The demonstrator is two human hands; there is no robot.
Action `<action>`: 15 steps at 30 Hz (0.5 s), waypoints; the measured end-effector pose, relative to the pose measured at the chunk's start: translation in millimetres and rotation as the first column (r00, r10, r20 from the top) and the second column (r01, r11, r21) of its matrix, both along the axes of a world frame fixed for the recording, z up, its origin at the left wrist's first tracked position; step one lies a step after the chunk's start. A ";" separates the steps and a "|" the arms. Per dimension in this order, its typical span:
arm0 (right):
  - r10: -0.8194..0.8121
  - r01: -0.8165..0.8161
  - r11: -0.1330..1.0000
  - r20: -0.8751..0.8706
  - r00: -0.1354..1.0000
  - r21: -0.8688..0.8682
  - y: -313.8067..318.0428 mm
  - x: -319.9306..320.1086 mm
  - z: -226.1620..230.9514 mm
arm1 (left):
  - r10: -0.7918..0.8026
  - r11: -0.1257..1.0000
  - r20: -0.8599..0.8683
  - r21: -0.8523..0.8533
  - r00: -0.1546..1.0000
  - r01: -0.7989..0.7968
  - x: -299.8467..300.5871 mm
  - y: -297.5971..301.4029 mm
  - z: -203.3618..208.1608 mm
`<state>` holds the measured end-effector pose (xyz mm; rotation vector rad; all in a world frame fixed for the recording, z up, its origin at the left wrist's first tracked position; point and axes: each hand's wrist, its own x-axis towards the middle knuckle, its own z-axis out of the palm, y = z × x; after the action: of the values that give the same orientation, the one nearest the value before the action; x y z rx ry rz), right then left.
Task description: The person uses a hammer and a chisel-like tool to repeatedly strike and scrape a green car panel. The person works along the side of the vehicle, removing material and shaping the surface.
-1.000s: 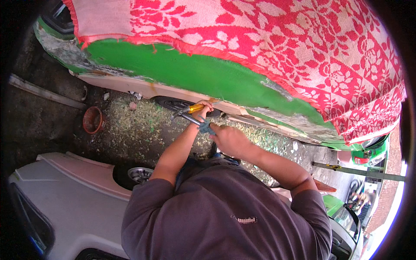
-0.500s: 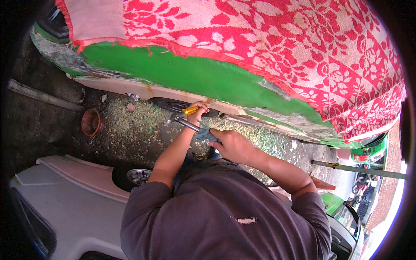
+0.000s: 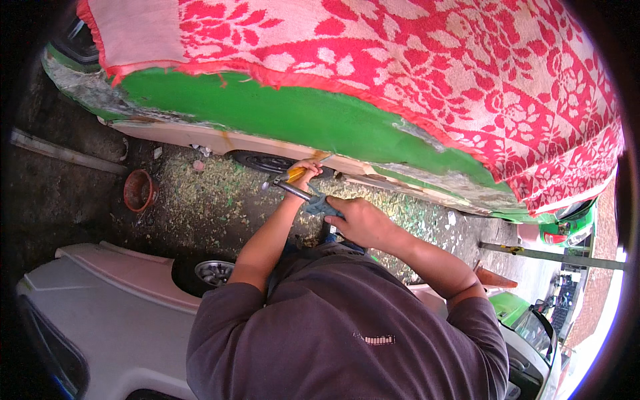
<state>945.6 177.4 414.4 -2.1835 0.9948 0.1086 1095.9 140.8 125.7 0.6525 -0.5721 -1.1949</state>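
My left hand [image 3: 307, 171] is closed around the yellow handle of a screwdriver [image 3: 295, 175]. Its thin metal shaft points up and right to the lower edge of the green car body panel [image 3: 267, 110]. In my right hand [image 3: 361, 222] is a hammer [image 3: 293, 190] with a steel shaft and a grey-blue cloth [image 3: 319, 203] wrapped round its grip. The hammer's head lies just below and left of the screwdriver's butt end; whether they touch I cannot tell. Below the panel runs a beige sill strip [image 3: 200, 136], with a dark wheel [image 3: 260, 162] partly hidden behind my left hand.
A red floral cloth [image 3: 433, 80] covers the upper car. Yellowish and green chips [image 3: 200, 187] litter the ground beside a reddish-brown pot [image 3: 139, 191]. Behind me stands a grey and pink vehicle [image 3: 127, 300]. Metal bars [image 3: 67, 153] lie at the left, and another post [image 3: 553, 256] is at the right.
The hammer's head has come closer to the screwdriver's butt end. The screwdriver handle has tilted slightly downward in my left hand, and the view has shifted a little.
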 end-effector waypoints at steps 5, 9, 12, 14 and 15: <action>0.004 -0.004 1.000 -0.005 1.000 0.010 -0.3 -5.2 -0.3 | -0.015 0.996 0.137 -0.089 0.990 0.027 -5.2 1.1 14.7; -0.007 0.007 0.999 -0.010 1.000 0.034 0.4 -7.8 5.6 | -0.003 0.990 0.319 -0.130 0.948 0.047 -7.9 1.7 22.5; -0.009 0.010 1.000 0.089 0.996 -0.015 2.8 -17.5 0.7 | -0.003 0.986 0.341 -0.155 0.940 0.060 -8.1 -1.6 23.5; -0.033 0.031 0.999 0.067 0.997 0.030 2.7 -22.1 10.6 | 0.028 0.981 0.393 -0.187 0.919 0.050 -6.6 -2.2 21.1; -0.047 0.044 0.998 0.054 0.997 0.051 2.7 -24.2 15.9 | 0.042 0.978 0.416 -0.205 0.908 0.048 -7.0 -2.5 20.5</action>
<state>921.4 180.0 430.3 -2.1061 0.9998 0.0506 1089.0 138.4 146.2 0.7303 -1.0491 -0.9801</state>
